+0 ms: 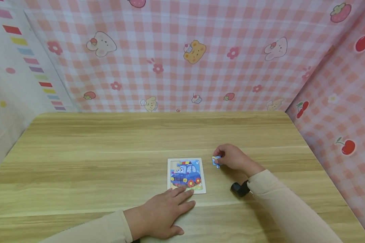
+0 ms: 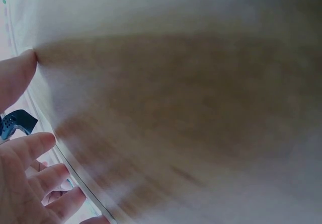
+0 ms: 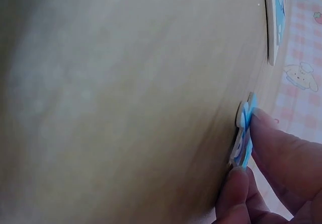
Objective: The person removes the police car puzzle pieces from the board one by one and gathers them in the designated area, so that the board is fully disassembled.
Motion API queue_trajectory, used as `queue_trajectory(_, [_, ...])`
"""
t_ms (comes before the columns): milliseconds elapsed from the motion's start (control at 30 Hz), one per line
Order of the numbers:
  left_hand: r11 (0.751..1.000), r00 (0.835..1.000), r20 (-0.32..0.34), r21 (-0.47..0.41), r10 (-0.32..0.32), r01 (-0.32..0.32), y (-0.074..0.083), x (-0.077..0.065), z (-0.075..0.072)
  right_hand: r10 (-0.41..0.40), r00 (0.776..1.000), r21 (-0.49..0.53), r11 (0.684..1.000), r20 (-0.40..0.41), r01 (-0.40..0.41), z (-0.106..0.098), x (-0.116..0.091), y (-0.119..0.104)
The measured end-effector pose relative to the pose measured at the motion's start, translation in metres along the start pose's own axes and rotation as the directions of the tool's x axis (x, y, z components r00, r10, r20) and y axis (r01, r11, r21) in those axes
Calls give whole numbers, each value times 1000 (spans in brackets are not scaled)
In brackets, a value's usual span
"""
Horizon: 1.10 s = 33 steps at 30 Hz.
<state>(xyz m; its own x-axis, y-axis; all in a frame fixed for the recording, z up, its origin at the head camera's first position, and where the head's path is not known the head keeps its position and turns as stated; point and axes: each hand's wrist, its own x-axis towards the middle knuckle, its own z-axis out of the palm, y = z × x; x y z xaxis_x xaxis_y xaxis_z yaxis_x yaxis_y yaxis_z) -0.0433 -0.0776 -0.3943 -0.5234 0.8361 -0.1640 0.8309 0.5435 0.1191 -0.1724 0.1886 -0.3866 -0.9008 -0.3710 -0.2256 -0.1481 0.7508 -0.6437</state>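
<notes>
A square jigsaw puzzle [image 1: 187,175] with a blue cartoon police car lies in its white-edged tray [image 1: 204,179]. At the upper left of the picture, part of the bare backing shows. My left hand [image 1: 165,211] lies with fingers spread, its fingertips on the tray's near edge. To the right of the tray, my right hand [image 1: 235,158] pinches a light-blue puzzle piece [image 1: 215,161] between thumb and fingers. In the right wrist view the puzzle piece [image 3: 244,131] appears tilted, close to the tabletop; whether a second piece lies against it I cannot tell.
The wood-grain table [image 1: 109,145] runs back to a pink checked cloth [image 1: 170,84] with cartoon prints. Another printed cloth [image 1: 346,111] hangs along the right side. A black wrist camera [image 1: 240,189] juts out beneath the right wrist.
</notes>
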Motion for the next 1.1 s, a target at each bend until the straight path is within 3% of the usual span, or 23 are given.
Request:
queue_trajectory(567, [1000,999,-35,22,21,-20,0,-1,3,23,999,-23,999,-30,-24,1,-2,0])
queue_trajectory(867, [1000,1000,-3,-16,13,-13,-1,-1,2,-25,995,2,1000,-100,25,5,-4,-17])
queue_trajectory(1100, [1000,1000,-1,-20,9,-9,-1,-1,0,-22,995,52,998,-94,27,15,0,-30])
